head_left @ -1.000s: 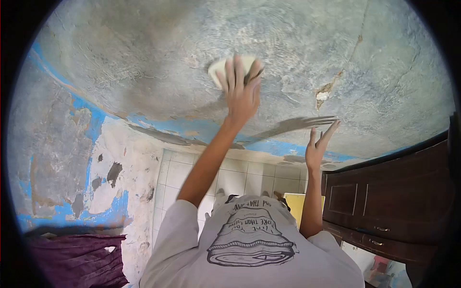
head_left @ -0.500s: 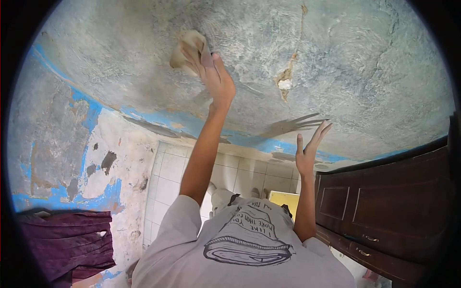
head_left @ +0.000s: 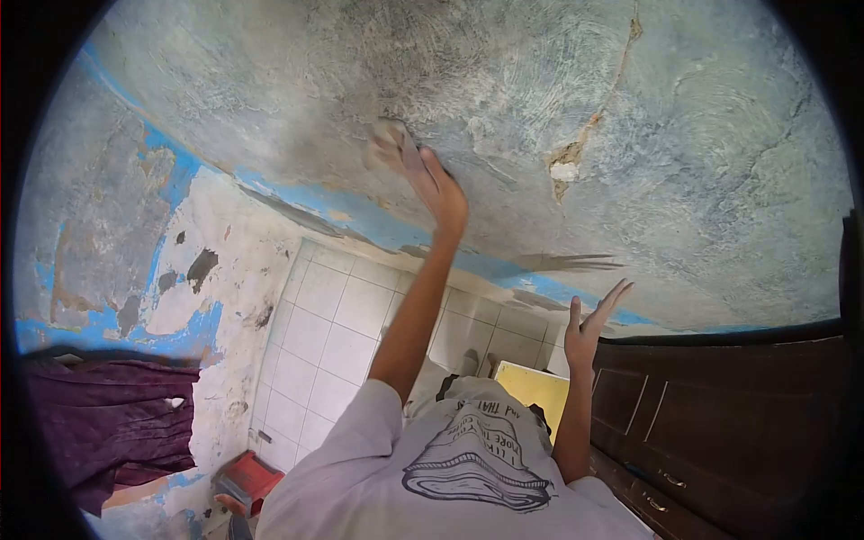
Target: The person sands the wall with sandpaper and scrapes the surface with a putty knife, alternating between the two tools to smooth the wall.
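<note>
My left hand (head_left: 439,193) presses a folded beige-and-grey sheet of sandpaper (head_left: 392,144) against the rough grey wall (head_left: 504,81). The fingers lie over the sheet and blur a little with motion. Lower and to the right, my right hand (head_left: 585,337) is raised with its fingers stretched and spread, holding nothing. Its shadow falls on the wall above it. Between and above the hands, a chipped hole (head_left: 564,171) with a white patch breaks the wall surface, and a crack runs upward from it.
Along the wall's foot runs a peeling blue band (head_left: 396,225). Dark wooden cabinet (head_left: 720,405) stands at right, a yellow surface (head_left: 535,391) beside my body. A purple curtain (head_left: 117,423) hangs at left above a red container (head_left: 252,481). White tiles (head_left: 333,337) cover the floor.
My left hand has swept down and slightly right along the wall with the sandpaper. My right hand sits lower. The view has turned, bringing the red container into sight.
</note>
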